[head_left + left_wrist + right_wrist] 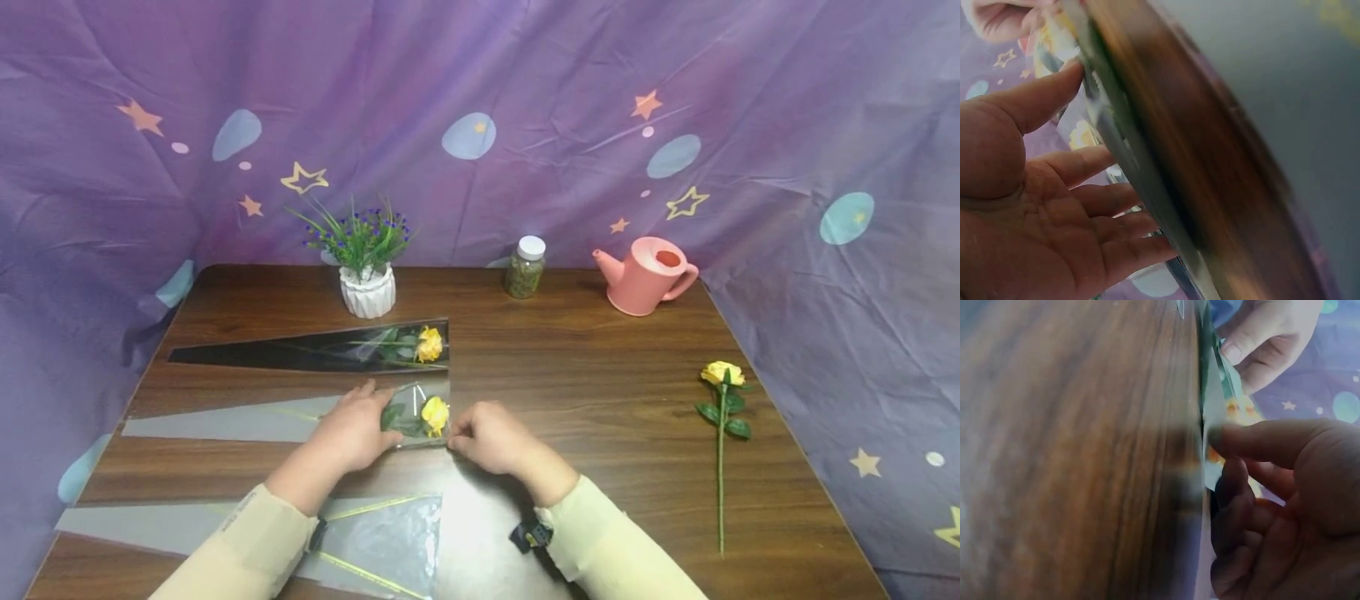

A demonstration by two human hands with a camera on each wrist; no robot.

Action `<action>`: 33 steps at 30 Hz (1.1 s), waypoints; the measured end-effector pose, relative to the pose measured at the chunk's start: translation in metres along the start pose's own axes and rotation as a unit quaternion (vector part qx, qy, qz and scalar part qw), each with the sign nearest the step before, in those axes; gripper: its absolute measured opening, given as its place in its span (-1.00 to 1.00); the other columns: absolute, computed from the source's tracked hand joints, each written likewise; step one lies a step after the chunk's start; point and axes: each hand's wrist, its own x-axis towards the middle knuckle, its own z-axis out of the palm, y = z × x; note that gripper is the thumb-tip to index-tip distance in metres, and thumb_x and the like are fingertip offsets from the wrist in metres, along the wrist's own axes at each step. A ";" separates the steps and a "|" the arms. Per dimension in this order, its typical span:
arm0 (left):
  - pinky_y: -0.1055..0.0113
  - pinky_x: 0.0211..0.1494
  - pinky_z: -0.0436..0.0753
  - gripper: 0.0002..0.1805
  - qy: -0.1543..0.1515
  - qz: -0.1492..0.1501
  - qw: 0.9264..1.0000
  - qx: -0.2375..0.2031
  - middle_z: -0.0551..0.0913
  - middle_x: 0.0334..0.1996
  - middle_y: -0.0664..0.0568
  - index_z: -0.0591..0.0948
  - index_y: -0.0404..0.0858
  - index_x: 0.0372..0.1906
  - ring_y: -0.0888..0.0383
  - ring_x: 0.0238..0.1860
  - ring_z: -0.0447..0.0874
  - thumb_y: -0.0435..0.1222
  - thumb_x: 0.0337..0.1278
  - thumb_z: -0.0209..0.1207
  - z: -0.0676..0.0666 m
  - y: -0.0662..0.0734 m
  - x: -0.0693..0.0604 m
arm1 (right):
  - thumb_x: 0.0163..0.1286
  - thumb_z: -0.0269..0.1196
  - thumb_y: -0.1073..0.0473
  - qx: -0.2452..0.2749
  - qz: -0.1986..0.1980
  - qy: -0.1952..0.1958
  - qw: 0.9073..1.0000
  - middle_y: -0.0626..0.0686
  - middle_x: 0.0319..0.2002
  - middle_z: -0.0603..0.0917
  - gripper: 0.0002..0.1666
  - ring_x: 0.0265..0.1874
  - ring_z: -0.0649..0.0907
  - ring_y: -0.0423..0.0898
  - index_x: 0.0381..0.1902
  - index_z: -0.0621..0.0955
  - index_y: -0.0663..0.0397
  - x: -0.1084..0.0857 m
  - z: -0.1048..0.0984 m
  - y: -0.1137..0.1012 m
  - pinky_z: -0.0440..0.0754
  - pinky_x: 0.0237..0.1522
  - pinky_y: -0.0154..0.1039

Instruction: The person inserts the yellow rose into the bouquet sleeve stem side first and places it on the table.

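Observation:
A yellow rose (434, 416) lies inside a clear-fronted grey flower sleeve (262, 417) in the middle row. My left hand (356, 429) rests on this sleeve over the stem and leaves; in the left wrist view its fingers (1116, 197) are fairly straight and spread against the film. At the open right end, my right hand (491, 437) pinches the sleeve's near corner between thumb and fingers (1254, 439). Behind it lies a black sleeve (300, 353) with another yellow rose (429, 343). Nearer me is a grey sleeve (397, 537) with no flower visible, partly hidden by my left forearm.
One loose yellow rose (722, 425) lies at the right of the wooden table (600, 392). Along the back stand a white pot (368, 293) of purple flowers, a jar (525, 271) with a white lid and a pink watering can (641, 279). A purple curtain (420, 75) hangs behind.

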 end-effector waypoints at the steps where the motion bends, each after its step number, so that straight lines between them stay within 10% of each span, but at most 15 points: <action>1: -0.36 0.50 0.26 -0.15 -0.005 -0.002 1.000 0.002 0.18 0.56 -0.51 0.40 -0.37 0.54 -0.48 0.55 0.15 -0.07 0.28 0.42 0.001 0.000 0.000 | 0.36 0.40 0.21 -0.004 0.004 0.010 1.000 -0.17 -0.50 0.73 -0.84 -0.46 0.67 -0.21 -0.45 0.77 -0.07 0.000 0.000 0.000 0.71 -0.21 -0.15; 18: -0.46 0.51 0.11 -0.16 0.035 0.006 0.999 -0.022 0.13 0.59 -0.48 0.40 -0.37 0.53 -0.48 0.58 0.05 -0.18 0.23 0.46 -0.006 0.003 -0.008 | 0.42 0.43 0.09 0.072 0.036 0.071 0.994 -0.23 -0.65 0.53 -0.73 -0.64 0.47 -0.28 -0.49 0.66 -0.03 0.002 0.003 -0.003 0.51 -0.50 -0.29; 24: -0.27 0.41 0.46 -0.39 0.099 0.076 0.989 -0.081 0.58 0.32 -0.29 0.61 -0.32 0.29 -0.33 0.35 0.52 -0.30 0.11 0.51 -0.001 0.012 -0.032 | 0.43 0.42 0.08 0.132 0.054 0.065 0.988 -0.16 -0.59 0.63 -0.78 -0.64 0.53 -0.28 -0.34 0.71 0.10 -0.013 -0.007 0.011 0.55 -0.53 -0.31; 33: -0.10 0.20 0.64 -0.35 0.007 0.191 0.981 -0.007 0.68 -0.05 0.08 0.74 -0.18 0.00 -0.06 0.10 0.65 -0.14 -0.39 0.68 0.028 0.013 -0.077 | 0.42 0.39 0.21 0.206 0.083 0.076 0.972 0.02 -0.46 0.71 -0.75 -0.54 0.60 -0.18 -0.15 0.68 0.36 -0.050 -0.025 0.041 0.55 -0.50 -0.33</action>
